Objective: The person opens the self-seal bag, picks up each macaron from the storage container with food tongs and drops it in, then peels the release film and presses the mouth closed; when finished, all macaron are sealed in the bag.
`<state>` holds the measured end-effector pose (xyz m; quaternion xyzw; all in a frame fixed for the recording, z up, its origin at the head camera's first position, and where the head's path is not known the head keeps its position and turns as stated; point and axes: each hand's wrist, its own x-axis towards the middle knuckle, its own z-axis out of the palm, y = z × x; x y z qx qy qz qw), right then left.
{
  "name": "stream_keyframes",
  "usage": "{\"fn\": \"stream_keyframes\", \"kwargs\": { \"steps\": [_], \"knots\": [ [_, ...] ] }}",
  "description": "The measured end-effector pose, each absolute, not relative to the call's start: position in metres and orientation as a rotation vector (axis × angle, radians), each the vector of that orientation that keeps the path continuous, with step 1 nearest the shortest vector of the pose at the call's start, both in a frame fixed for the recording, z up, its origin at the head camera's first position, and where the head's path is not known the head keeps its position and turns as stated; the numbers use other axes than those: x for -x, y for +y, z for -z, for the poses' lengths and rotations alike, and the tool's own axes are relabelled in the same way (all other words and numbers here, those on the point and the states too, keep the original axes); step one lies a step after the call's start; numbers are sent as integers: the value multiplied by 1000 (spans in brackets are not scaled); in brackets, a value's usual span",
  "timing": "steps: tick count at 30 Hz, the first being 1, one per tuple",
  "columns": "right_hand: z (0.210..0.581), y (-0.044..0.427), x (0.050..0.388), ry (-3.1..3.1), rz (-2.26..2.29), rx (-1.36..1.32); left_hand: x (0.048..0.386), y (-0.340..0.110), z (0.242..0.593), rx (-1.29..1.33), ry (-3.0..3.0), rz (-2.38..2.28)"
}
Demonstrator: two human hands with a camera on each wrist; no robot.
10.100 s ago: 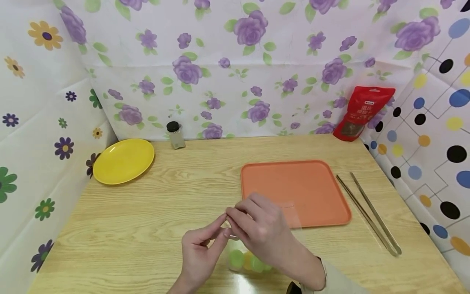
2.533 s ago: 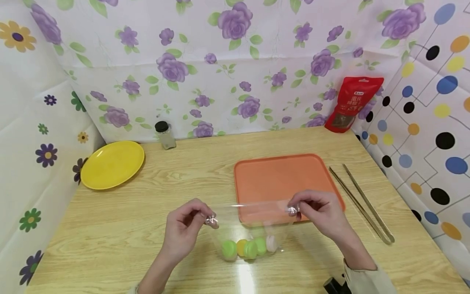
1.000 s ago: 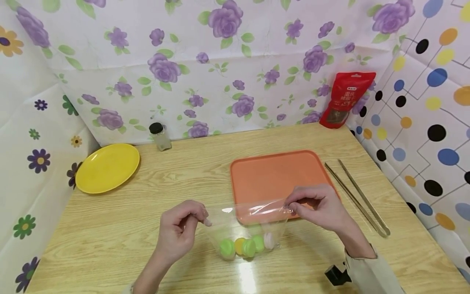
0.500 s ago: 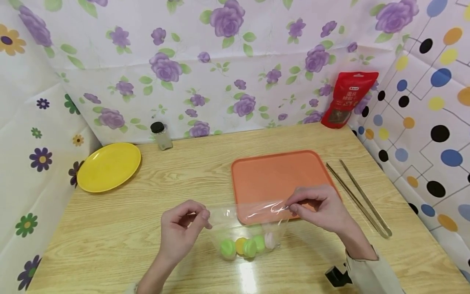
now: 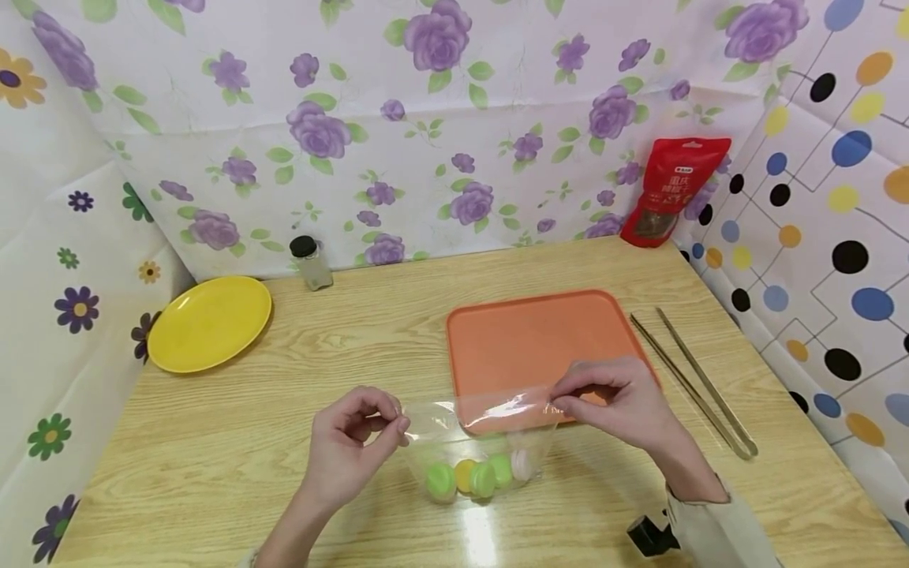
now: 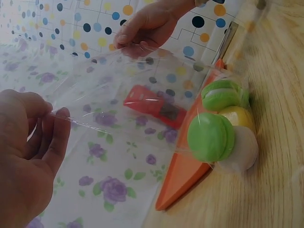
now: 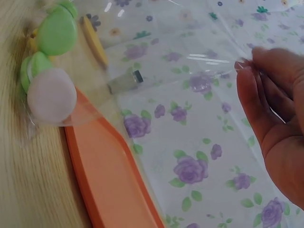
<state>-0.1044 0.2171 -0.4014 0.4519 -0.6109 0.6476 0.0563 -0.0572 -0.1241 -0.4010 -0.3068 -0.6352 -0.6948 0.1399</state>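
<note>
A clear plastic bag (image 5: 454, 430) with several macarons in its bottom, green (image 5: 440, 478), yellow (image 5: 465, 476) and pale pink (image 5: 521, 465), stands at the table's front. My left hand (image 5: 348, 446) pinches its upper left corner between thumb and fingertips. At the opposite corner my right hand (image 5: 618, 402) pinches the film, and the top edge stretches between the two. Through the left wrist view, a green macaron (image 6: 209, 137) shows close against the film, above the tabletop. In the right wrist view the pale macaron (image 7: 52, 95) is nearest.
Behind the bag lies an orange tray (image 5: 540, 335), partly seen through the film. Metal tongs (image 5: 699, 386) lie to its right. A yellow plate (image 5: 209, 325) and a black-capped jar (image 5: 312, 264) stand at the back left. A red pouch (image 5: 675, 193) leans on the back right wall.
Ten seconds ago both hands met at the bag's top; since then they have moved apart to its two upper corners. Over the last second the hands and bag have barely shifted.
</note>
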Motion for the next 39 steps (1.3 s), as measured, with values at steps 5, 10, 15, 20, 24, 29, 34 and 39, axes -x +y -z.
{"fn": "stream_keyframes", "kwargs": {
  "steps": [5,10,15,20,24,29,34,39],
  "knots": [
    [401,217,98,-2007,-1879,-1202,59,-127,398,937,-1875,1996],
    [392,216,93,-2173,-1817,-1111,60,-127,393,955,-2025,1890],
    [385,210,93,-2191,-1780,-1173,61,-109,362,1002,-2319,1434],
    [382,204,89,-2159,-1741,-1227,70,-67,327,1114,-2719,855],
    [382,194,88,-2116,-1712,-1289,80,-40,319,1175,-2908,754],
    [384,192,88,-2101,-1716,-1282,90,-27,322,1194,-2940,839],
    [388,198,89,-2062,-1767,-1234,93,-40,328,1176,-2939,990],
    [393,207,94,-2062,-1829,-1171,93,-67,331,1130,-2919,1129]
  ]
}}
